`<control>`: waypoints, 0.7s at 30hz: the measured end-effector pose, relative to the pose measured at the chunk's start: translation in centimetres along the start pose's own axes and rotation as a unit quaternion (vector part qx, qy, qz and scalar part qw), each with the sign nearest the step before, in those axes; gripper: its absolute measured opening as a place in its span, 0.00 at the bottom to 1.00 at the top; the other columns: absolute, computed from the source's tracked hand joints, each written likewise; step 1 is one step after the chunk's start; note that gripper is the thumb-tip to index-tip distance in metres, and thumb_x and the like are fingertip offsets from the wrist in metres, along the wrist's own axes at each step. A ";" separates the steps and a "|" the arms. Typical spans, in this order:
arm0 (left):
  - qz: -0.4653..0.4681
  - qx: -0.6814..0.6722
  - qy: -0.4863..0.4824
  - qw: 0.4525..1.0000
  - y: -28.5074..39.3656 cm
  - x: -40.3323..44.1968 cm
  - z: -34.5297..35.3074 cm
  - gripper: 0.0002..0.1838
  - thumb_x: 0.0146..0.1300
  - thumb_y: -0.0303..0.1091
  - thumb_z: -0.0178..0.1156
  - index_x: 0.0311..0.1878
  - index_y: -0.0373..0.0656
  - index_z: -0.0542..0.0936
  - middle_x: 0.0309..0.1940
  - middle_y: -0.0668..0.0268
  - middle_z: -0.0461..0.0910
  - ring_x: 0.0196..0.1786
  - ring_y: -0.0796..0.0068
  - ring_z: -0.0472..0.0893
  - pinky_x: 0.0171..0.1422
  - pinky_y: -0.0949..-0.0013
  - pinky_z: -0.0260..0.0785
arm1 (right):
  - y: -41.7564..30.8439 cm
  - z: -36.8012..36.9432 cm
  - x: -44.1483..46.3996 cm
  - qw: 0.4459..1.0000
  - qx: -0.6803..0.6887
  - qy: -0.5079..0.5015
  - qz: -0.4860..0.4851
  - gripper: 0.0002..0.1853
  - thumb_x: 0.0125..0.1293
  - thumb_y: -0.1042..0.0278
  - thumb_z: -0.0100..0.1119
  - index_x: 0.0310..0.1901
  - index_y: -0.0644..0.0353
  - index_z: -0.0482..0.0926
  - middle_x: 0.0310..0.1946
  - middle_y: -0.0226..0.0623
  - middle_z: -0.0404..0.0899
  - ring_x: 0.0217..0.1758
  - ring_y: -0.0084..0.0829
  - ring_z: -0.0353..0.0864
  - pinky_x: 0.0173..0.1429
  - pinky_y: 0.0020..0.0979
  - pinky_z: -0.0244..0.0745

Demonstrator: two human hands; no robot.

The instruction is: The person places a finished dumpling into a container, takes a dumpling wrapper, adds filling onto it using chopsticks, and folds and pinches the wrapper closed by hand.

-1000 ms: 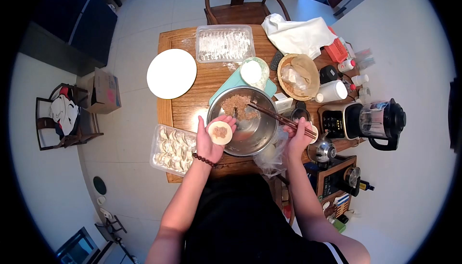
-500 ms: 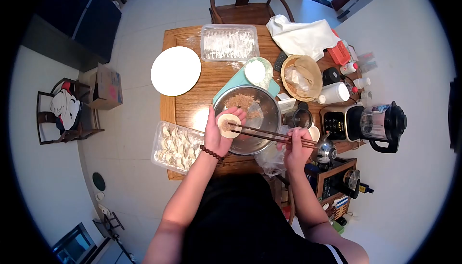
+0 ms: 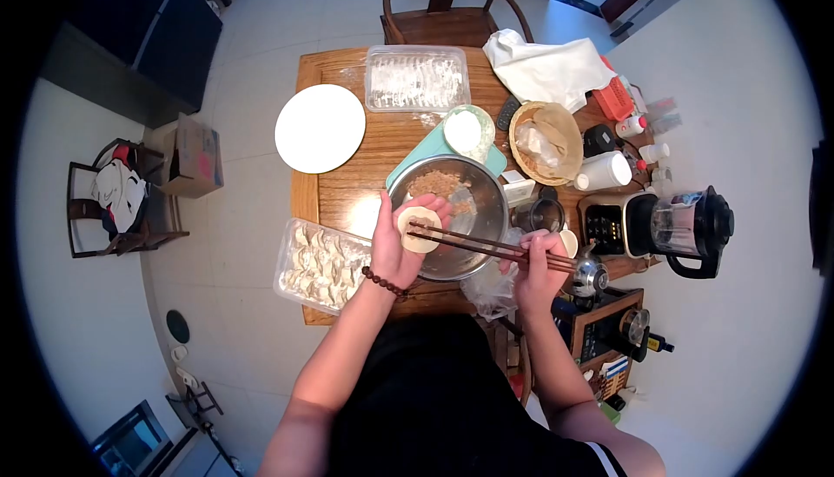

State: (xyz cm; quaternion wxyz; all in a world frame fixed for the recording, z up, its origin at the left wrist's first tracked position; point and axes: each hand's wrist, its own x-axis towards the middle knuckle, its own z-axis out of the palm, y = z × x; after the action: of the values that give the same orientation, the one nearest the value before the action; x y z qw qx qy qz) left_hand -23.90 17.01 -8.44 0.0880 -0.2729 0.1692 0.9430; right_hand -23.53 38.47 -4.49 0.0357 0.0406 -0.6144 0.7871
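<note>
Left hand: opened flat, palm up, seemingly keeping the wrapper level over the bowl's edge (handy for stray bits). Right hand: clamped on chopsticks, tips at the filling. Leftward: dumplings, in rows.

silver bowl partly hidden behind left hand, plastic bag partly behind right hand, chair cut off up top, marks on blender too tiny to read
</note>
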 end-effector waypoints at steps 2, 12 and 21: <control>-0.001 0.001 -0.001 1.000 -0.1 0.0 0.0 0.44 0.80 0.66 0.33 0.67 0.26 0.69 0.64 0.44 0.75 0.68 0.48 0.75 0.76 0.50 0.69 | -0.3 -0.2 0.0 1.000 0.002 0.006 0.004 0.11 0.81 0.71 0.49 0.36 0.63 0.67 0.35 0.40 0.73 0.25 0.31 0.80 0.28 0.31 0.78; 0.012 -0.025 -0.014 1.000 -0.2 -0.1 0.4 0.44 0.80 0.65 0.33 0.68 0.25 0.68 0.67 0.42 0.71 0.71 0.47 0.73 0.77 0.50 0.67 | -0.7 -2.2 -1.3 0.979 -0.128 -0.066 -0.142 0.07 0.77 0.73 0.54 0.39 0.65 0.71 0.35 0.44 0.79 0.30 0.32 0.85 0.38 0.33 0.82; 0.015 -0.007 -0.021 1.000 -0.5 -0.2 0.3 0.45 0.79 0.66 0.34 0.68 0.25 0.67 0.68 0.42 0.71 0.71 0.47 0.73 0.77 0.50 0.67 | -1.4 -1.7 -1.0 0.991 -0.082 -0.062 -0.086 0.10 0.79 0.69 0.53 0.38 0.63 0.69 0.34 0.42 0.76 0.27 0.32 0.83 0.34 0.33 0.81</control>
State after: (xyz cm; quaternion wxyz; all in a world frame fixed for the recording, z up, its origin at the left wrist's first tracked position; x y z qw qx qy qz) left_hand -23.73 17.58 -8.23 0.0759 -0.2512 0.1651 0.9507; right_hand -22.39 40.45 -3.65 0.0681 0.1393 -0.6722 0.7239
